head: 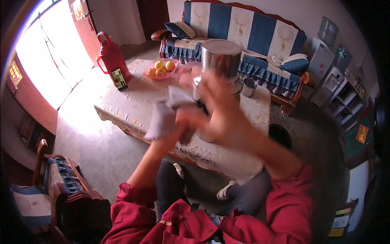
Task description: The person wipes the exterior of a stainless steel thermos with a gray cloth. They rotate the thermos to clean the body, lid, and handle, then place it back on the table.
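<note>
A light grey cloth is gripped in my left hand, bunched over the table's near side. My right hand is raised beside it, blurred by motion, with its fingers spread and nothing clearly in them. Behind the right hand rises a shiny steel cylindrical vessel, flat round face up. My fingers hide its lower part and what it rests on. To its right, a small steel cup stands upright on the table, which has a pale patterned cloth over it.
A pink bowl of fruit sits on the table's far side. Near it stand a red thermos flask and a phone leaning on it. Beyond are a striped sofa and a water dispenser. A wooden armchair is at left.
</note>
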The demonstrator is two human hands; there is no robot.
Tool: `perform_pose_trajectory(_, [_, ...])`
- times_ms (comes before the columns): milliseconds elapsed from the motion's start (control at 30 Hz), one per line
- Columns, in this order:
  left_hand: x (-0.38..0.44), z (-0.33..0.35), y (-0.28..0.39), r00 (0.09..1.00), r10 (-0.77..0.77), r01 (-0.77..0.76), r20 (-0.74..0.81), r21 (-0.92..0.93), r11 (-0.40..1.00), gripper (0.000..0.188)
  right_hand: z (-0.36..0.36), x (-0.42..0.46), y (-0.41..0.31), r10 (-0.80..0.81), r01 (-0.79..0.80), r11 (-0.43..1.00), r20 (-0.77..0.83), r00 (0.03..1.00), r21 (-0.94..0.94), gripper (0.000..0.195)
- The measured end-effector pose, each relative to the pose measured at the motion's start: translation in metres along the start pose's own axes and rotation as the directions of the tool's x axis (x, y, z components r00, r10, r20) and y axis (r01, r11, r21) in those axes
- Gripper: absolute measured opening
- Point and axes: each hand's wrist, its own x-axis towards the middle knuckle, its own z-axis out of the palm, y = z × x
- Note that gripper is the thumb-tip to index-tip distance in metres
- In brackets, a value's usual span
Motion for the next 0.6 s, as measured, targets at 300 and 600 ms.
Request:
perform_pose_trajectory(300, [-0.058, 0.025, 0.000, 0.735, -0.126, 0.246, 0.666, -0.088, 0.965, 0.052, 0.070, -0.138, -0.009, 0.514, -0.599, 0.472, 0.349, 0.783, 0.647, 0.049])
perform_pose_trajectory(600, [-0.065, -0.003, -0.013, 0.984, -0.037, 0.100, 0.175, -0.367, 0.925, 0.035, -0.053, -0.033, 0.037, 0.615, -0.479, 0.777, -0.334, 0.714, 0.408, 0.055])
